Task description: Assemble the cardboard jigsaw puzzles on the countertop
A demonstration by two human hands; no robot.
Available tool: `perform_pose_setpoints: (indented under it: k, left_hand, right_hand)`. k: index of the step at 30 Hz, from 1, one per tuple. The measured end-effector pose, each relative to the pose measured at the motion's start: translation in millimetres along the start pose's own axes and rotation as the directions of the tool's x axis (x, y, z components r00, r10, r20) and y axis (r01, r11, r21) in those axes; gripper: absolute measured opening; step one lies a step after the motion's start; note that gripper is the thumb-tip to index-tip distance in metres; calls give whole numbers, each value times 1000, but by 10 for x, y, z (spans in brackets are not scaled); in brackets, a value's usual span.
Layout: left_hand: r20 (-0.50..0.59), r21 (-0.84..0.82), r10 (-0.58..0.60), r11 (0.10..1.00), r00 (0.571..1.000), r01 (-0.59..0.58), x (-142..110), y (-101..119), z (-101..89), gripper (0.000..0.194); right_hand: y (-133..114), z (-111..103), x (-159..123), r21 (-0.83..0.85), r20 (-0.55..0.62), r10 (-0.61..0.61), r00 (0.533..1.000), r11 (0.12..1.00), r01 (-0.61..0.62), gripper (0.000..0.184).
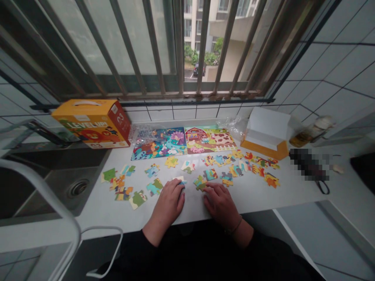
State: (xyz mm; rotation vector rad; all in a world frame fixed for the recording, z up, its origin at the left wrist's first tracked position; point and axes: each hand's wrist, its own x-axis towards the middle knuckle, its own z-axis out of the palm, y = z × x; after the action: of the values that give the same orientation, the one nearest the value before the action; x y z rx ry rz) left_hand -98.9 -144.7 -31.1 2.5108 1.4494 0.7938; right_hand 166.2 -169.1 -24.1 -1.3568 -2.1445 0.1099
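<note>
My left hand (169, 200) lies palm down on the counter, its fingers together and bent over a pale puzzle piece (182, 179) that they partly hide. With its fingertips, my right hand (222, 203) pinches the edge of a green and yellow puzzle piece (199, 182) lying on the counter. Just beyond that hand are a green, red and blue piece (210, 174) and a blue and brown piece (227, 178). A teal and green piece (154, 187) lies left of my left hand. Between the hands, farther back, sits a white and green piece (188, 166).
Two finished-looking picture sheets, a dark blue one (159, 144) and a farm one (211, 140), lie at the back. An orange box (92, 125) stands left by the sink (55, 175). At right are an opened box (265, 136) and a bottle (312, 132). Loose pieces lie on both sides.
</note>
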Motion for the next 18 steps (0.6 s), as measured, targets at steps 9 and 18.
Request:
perform_pose_setpoints:
  k: [9,18]
  left_hand:
    - [-122,64,-124,989,985,132,4,-11,-7,26]
    - [-83,69,-185,979,979,191,4,-30,19,35]
  right_hand:
    - [700,-299,513,-304,25,359,933,892,-335,31]
    - [902,-360,1011,-443,217,507,834,813,-379,33]
